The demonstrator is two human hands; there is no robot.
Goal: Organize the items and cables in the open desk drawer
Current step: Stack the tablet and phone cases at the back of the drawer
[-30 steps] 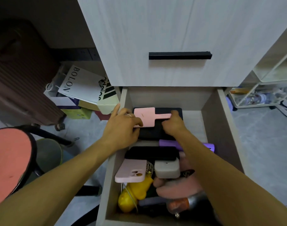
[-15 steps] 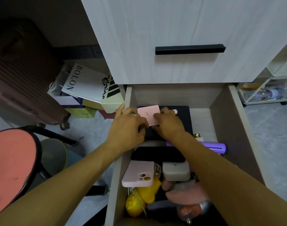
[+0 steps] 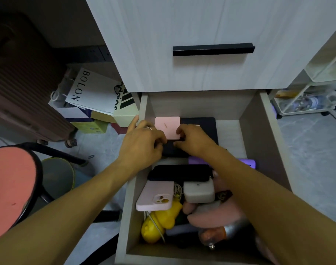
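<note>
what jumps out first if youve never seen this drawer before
Both hands meet at the back of the open drawer: the left hand and right hand finger a pink square card lying on a black flat case. Nearer the camera, clutter piles up: a pink phone case, a yellow toy and a grey box.

Grey floor (image 3: 306, 150), red stool (image 3: 10, 188)

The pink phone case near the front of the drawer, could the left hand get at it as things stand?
Probably yes. The pink phone case lies on top of the clutter with nothing over it, beside the left forearm; the left hand would first have to leave the pink card.
</note>
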